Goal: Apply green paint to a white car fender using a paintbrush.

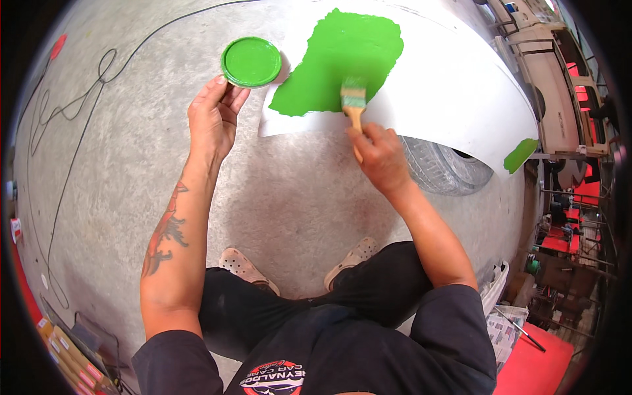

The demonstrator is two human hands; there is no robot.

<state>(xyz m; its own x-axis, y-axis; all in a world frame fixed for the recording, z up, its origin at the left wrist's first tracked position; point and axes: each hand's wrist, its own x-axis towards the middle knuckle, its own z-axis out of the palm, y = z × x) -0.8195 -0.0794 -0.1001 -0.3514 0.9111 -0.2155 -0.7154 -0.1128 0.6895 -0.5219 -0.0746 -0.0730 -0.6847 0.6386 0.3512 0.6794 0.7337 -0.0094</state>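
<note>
My left hand is closed on the edge of a round lid whose face is coated in green paint. In my right hand is a paintbrush with a wooden handle, its bristles lying over the lower edge of a green painted patch. That patch covers part of a curved white panel, which looks like a car's body panel. A smaller green patch shows at the panel's right end. The bristles are slightly blurred.
A tire sits beneath the panel's near edge. Dark cable loops across the concrete floor on the left. Boxes stand at lower left; newspaper and a red sheet lie at lower right. A beige vehicle is at upper right.
</note>
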